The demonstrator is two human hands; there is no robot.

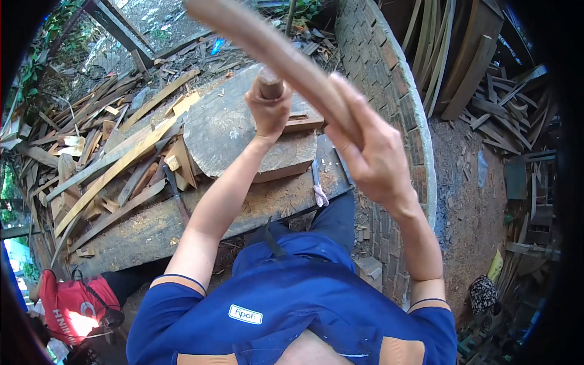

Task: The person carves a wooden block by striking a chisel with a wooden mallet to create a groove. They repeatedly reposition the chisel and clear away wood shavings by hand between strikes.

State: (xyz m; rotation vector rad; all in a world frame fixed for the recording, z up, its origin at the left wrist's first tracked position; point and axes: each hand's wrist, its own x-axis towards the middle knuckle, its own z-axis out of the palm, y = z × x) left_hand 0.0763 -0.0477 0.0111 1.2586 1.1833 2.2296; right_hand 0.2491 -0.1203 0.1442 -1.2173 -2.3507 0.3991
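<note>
My left hand (268, 114) is closed around an upright, round wooden handle (270, 85), like that of a chisel; its lower end is hidden. Just beside that fist lies a reddish wooden block (304, 125) with a slot cut in its top. Both are over a thick, flat wooden slab (213, 131) with a rounded edge. Raised higher and to the right, my right hand (371, 143) grips a long wooden stick (292, 64), slightly curved and blurred, which slants up to the left across the view above the left hand.
A narrow tool with a cloth-wrapped end (320, 191) lies at the workbench's (146, 228) front edge. Scrap wood (115, 152) is piled on the left. A brick wall (389, 79) curves along the right. A person in a red shirt (76, 307) is at lower left.
</note>
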